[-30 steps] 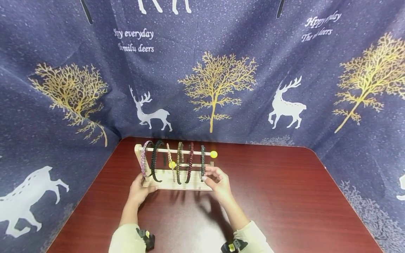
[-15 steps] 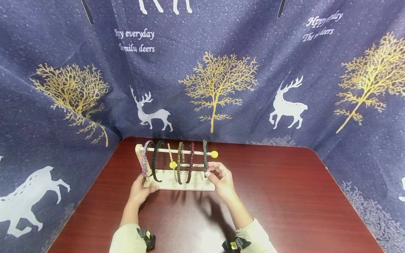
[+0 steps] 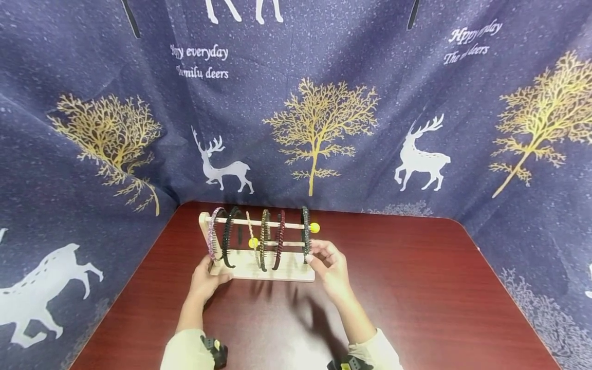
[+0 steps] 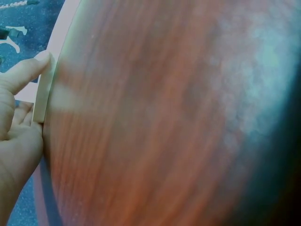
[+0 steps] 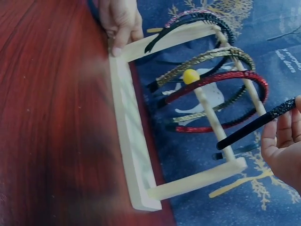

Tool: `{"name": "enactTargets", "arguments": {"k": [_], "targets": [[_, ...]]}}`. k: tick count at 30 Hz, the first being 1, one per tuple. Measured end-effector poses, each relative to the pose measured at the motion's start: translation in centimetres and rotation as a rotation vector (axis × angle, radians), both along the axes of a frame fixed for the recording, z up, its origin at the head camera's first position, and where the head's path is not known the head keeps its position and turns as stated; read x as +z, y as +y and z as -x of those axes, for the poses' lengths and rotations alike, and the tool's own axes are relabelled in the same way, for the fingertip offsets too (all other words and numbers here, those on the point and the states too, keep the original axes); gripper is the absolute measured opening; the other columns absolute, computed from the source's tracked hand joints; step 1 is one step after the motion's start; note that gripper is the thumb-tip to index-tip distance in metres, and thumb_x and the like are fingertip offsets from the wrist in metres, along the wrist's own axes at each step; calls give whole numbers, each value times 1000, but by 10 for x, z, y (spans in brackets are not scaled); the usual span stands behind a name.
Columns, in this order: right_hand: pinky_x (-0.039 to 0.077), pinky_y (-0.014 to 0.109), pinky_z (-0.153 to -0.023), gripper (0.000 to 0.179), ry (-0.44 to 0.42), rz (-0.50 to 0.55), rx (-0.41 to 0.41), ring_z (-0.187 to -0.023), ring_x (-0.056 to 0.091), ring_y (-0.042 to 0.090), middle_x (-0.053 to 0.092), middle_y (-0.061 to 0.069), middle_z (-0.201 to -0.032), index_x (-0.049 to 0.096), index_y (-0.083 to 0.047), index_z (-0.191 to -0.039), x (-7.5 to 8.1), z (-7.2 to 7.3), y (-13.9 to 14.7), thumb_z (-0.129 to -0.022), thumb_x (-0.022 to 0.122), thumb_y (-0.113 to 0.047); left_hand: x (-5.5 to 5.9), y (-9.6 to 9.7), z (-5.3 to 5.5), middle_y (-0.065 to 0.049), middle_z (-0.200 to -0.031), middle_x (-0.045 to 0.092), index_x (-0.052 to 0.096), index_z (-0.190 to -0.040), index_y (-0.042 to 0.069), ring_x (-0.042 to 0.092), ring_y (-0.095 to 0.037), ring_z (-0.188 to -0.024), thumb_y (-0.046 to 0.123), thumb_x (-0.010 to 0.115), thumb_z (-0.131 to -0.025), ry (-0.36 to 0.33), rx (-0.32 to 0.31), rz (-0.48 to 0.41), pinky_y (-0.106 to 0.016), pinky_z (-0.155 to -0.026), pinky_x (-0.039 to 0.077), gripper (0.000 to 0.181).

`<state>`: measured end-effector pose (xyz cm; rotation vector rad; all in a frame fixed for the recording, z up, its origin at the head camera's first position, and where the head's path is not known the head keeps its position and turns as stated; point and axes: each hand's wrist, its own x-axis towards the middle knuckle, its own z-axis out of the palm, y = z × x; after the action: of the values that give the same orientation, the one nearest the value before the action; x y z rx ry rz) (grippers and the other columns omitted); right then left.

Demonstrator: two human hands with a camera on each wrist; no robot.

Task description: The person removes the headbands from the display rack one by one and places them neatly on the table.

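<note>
A pale wooden headband rack stands on the table, with two rods tipped by yellow balls. My left hand grips the left end of its base; in the left wrist view the thumb lies on the base's edge. Between thumb and fingers my right hand pinches a dark glittery headband, which loops around the upper rod close to its yellow ball. The right wrist view shows this headband slanting up into my right hand.
Other headbands hang on the rack: pink, black, a thin beige one, gold and red. The red-brown tabletop ends at a dark blue cloth with deer and trees.
My right hand has moved to the right with the dark headband, bringing it along the upper rod nearer the yellow ball. The left hand still grips the base.
</note>
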<state>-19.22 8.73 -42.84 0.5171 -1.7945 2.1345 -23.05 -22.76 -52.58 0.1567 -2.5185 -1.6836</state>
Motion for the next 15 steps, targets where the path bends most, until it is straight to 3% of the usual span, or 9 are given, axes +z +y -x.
{"name": "enactTargets", "arguments": {"k": [5,15], "targets": [[50,23,-74,26,19,43,-6,-81,59,13,63,1,-83,52,17,-102,7,-4,7,-77,60,15,0,-1,-1,-25,-132,46,45,-124,-1,40,-36,-122,-3,77,-67,7,5,1,-45,-101,32,66],[49,21,-68,24,53,126,20,-78,57,12,62,1,-84,49,19,-102,13,-4,14,-78,56,18,-2,-1,0,-24,-136,42,44,-127,-1,33,-36,-129,-2,78,-68,6,-11,-7,-45,-106,26,69]]}}
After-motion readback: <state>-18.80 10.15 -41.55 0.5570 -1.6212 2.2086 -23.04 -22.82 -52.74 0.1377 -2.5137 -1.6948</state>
